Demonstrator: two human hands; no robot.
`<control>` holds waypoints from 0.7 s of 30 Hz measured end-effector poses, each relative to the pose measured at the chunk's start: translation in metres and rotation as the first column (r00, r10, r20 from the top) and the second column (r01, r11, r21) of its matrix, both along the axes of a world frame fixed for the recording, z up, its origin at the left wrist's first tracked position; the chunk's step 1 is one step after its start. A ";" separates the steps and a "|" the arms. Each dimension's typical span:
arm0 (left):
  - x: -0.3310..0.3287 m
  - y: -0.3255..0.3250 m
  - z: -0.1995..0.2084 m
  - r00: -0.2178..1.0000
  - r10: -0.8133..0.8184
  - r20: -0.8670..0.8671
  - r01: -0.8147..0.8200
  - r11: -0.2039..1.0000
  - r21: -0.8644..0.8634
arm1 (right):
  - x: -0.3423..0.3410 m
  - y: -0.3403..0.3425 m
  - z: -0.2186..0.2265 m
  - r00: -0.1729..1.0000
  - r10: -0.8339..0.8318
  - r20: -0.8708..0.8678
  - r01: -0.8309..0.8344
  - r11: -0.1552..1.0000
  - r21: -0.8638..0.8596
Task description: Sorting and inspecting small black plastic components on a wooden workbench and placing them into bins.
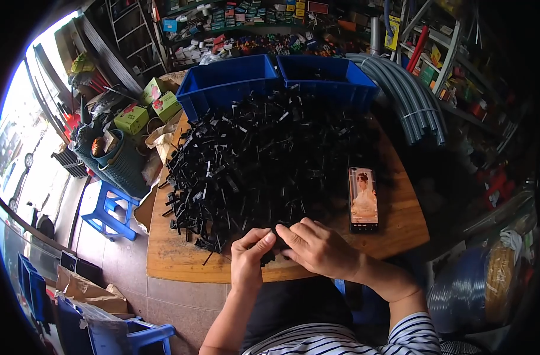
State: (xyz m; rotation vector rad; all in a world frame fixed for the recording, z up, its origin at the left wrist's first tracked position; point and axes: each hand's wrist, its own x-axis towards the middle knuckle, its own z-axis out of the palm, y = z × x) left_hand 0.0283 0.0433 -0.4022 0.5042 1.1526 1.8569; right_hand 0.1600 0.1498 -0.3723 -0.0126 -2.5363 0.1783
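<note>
Black plastic parts: heaped on wooden table.
Left hand: fingers pinched on small black piece at heap's near edge.
Right hand: fingertips closed on same piece.
Phone: flat, right of heap.

Lit phone screen, tall rectangle showing a pale figure, flat on the counter's right side | green cardboard boxes with red-white labels stacked left | colourful small packages line back shelves

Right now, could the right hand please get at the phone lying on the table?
Probably yes: the phone lies face up just beyond the right hand, with bare wooden table between them, though both hands are busy with small black parts.
</note>
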 end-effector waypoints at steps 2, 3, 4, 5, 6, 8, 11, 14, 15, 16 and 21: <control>0.009 0.001 0.004 0.997 -0.015 -0.077 0.015 1.000 -0.008 | -0.001 0.004 -0.007 0.999 -0.031 -0.013 0.032 0.997 0.073; 0.012 0.002 0.006 0.997 -0.022 -0.078 0.021 1.000 -0.022 | -0.002 0.005 -0.010 0.998 -0.063 -0.030 0.067 0.987 0.145; 0.011 0.004 0.006 0.997 -0.044 -0.066 0.043 0.999 -0.014 | -0.002 0.006 -0.012 0.998 -0.058 -0.031 0.062 0.987 0.145; 0.010 0.004 0.004 0.997 -0.040 -0.067 0.039 0.999 -0.014 | -0.002 0.008 -0.013 0.998 -0.069 -0.006 0.069 0.986 0.153; 0.010 0.005 0.002 0.998 -0.053 -0.045 0.052 0.998 -0.025 | -0.003 0.008 -0.014 0.997 -0.081 0.019 0.077 0.984 0.161; 0.008 0.005 -0.001 0.997 -0.070 -0.021 0.069 0.997 -0.038 | -0.004 0.008 -0.009 0.997 -0.055 0.044 0.050 0.991 0.121; 0.006 0.004 -0.003 0.999 -0.035 0.033 0.037 0.996 -0.086 | -0.006 0.010 -0.004 0.997 -0.032 0.073 0.025 0.995 0.095; 0.013 0.005 -0.004 0.996 -0.026 -0.085 0.024 0.999 -0.021 | -0.007 0.010 -0.005 0.997 -0.051 0.062 0.042 0.990 0.134; 0.016 0.005 -0.004 0.992 0.019 -0.123 -0.021 1.000 -0.018 | -0.007 0.011 -0.006 0.997 -0.068 0.046 0.059 0.985 0.160; 0.018 0.007 -0.004 0.985 0.057 -0.160 -0.059 0.998 -0.010 | -0.007 0.012 -0.007 0.996 -0.073 0.047 0.065 0.985 0.161; 0.019 0.003 -0.006 0.863 0.255 -0.436 -0.281 0.960 0.005 | -0.024 0.009 -0.014 0.998 -0.032 -0.046 0.034 0.999 0.035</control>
